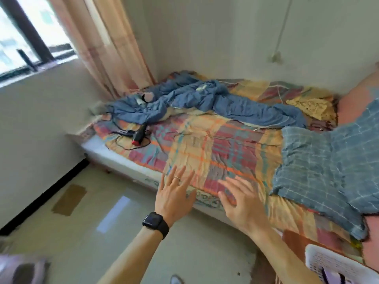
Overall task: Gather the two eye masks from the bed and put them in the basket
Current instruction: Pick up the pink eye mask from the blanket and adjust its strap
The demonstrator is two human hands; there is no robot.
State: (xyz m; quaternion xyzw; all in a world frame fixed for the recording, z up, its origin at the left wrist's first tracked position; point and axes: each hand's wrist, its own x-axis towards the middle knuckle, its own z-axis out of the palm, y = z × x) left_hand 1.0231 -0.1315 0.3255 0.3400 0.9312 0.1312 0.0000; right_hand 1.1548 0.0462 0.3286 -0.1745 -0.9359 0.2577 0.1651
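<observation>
Eye masks cannot be clearly made out on the bed (215, 144); a small dark-and-pink thing among the crumpled blue sheet (205, 99) near the bed's far left corner may be one, but it is too blurred to tell. The white basket (328, 263) sits by the bed's near right end. Both hands reach over the bed's near edge, holding nothing: the left hand (174, 196), with a ring and a black watch (154, 222), has fingers spread, and the right hand (241, 201) is spread too. A black hair dryer (139, 134) lies near the left edge.
</observation>
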